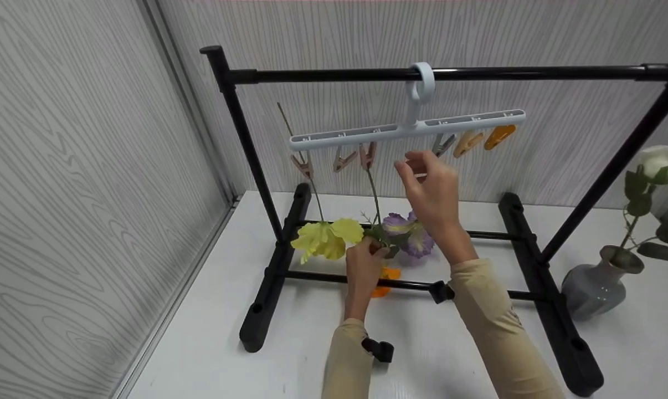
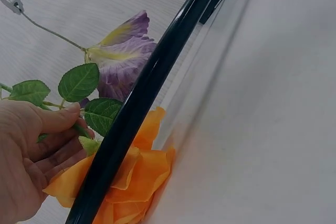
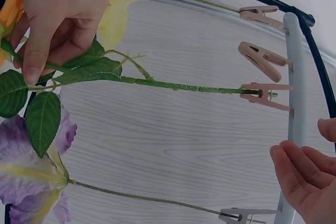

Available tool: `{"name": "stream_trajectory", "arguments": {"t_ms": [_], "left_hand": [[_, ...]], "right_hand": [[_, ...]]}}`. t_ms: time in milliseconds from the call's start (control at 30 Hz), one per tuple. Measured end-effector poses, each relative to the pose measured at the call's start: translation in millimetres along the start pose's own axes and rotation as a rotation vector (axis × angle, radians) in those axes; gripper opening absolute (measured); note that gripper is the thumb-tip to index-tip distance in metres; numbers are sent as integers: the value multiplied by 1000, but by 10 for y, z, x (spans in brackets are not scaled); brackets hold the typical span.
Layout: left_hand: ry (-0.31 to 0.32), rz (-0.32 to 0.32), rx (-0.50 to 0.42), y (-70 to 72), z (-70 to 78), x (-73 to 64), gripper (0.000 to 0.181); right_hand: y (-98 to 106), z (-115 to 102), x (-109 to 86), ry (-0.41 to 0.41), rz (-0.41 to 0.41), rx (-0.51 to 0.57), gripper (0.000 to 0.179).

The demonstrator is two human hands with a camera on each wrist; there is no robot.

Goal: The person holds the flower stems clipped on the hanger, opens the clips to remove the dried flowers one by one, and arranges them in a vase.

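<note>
In the head view my left hand (image 1: pixel 363 269) pinches the leafy green stem (image 3: pixel 157 83) of an orange flower (image 2: pixel 139 182), whose head hangs below the fingers. A pink clothespin (image 3: pixel 252 92) bites the stem's upper end. My right hand (image 1: pixel 435 191) is just under the light-blue clip hanger (image 1: pixel 350 136), fingers loosely bent and holding nothing. To the left a yellow flower (image 1: pixel 328 239) hangs upside down from a beige clothespin (image 1: pixel 303 166). A purple flower (image 2: pixel 123 56) hangs from a grey clothespin (image 1: pixel 443 145), its stem partly behind my right hand in the head view.
The hanger hooks over the top bar (image 1: pixel 334 75) of a black rack, whose lower bar (image 1: pixel 312 276) crosses in front of the orange flower. Yellow-orange (image 1: pixel 468 144) and orange clothespins (image 1: pixel 499 137) hang at the right end. A grey vase (image 1: pixel 593 291) with a white rose (image 1: pixel 662 163) stands to the right.
</note>
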State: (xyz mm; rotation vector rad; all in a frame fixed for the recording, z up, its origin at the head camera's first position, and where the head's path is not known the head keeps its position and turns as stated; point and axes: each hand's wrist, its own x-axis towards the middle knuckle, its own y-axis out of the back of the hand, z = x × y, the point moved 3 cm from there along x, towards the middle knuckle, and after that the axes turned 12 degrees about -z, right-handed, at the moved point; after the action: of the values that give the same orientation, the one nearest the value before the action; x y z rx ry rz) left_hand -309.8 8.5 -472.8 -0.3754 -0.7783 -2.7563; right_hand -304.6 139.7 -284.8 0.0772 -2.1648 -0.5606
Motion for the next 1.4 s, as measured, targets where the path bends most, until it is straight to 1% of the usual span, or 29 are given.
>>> {"name": "stream_trajectory", "arguments": {"t_ms": [167,267,367,533,633,767,833,1000,1033,1167,1267,1333,1400], "left_hand": [[-18,10,10,-47,20,-5,10],[-30,8,20,-83,34,-6,9],[-40,8,21,-98,47,0,8],[-64,20,24,-98,60,19,9],[-62,11,37,-98,49,15,11],[-46,-26,40,-101,23,13,11],[-41,-41,32,-94,10,14,11],[-52,-85,-6,-93,1,14,9],[-52,-103,-19,-96,2,16,8],[-43,-215,-95,-105,17,24,5],[-31,-285,-130,-113,24,32,7],[-33,-304,-132,-120,23,31,10],[-39,-302,-127,-134,21,30,12]], "right_hand": [[-143,9,73,-11,-22,68,30],[-209,-14,114,3,-38,103,35],[-251,-60,149,22,-55,144,35],[-311,-79,200,-9,-77,143,30],[-357,-63,224,-35,-76,127,26],[-408,-38,248,-49,-65,110,23],[-423,-30,259,-40,-59,103,22],[-420,10,264,-10,-49,65,21],[-413,22,262,-6,-45,53,22],[-369,75,267,3,-34,16,21],[-332,84,283,13,-28,-6,19],[-315,79,290,25,-25,-23,19],[-303,77,293,35,-20,-42,20]]}}
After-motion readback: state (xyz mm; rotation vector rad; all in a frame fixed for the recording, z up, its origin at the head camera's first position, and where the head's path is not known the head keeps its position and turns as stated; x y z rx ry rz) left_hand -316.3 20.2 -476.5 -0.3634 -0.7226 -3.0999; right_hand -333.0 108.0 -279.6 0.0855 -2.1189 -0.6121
